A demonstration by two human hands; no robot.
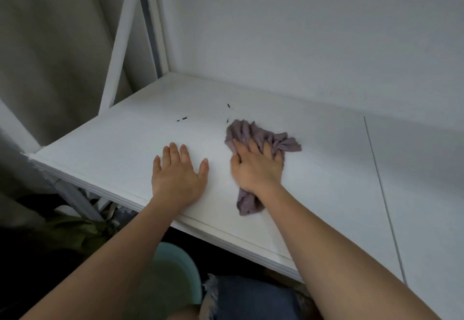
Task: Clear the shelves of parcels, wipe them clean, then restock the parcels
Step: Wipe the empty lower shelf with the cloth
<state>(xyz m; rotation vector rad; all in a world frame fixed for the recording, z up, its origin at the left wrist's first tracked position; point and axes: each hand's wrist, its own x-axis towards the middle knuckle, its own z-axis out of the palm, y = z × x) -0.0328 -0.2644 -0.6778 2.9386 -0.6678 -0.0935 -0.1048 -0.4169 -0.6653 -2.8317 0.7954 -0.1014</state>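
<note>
A white shelf board [130, 141] fills the middle of the view, with no parcels on it. My left hand [179, 171] lies flat on the board near its front edge, fingers straight. To its right my right hand [256, 166] presses a crumpled purple cloth [278, 140] onto the board, fingers spread over it. Part of the cloth sticks out beyond the fingertips and part trails under the wrist. A few small dark specks [184, 118] lie on the board just beyond the cloth.
A white upright frame [125, 38] rises at the shelf's left end, with a grey wall behind. Below the front edge stands a light blue bucket [175, 269] of water. A thin seam [381, 189] crosses the board at the right. Denim-clad knees show at the bottom.
</note>
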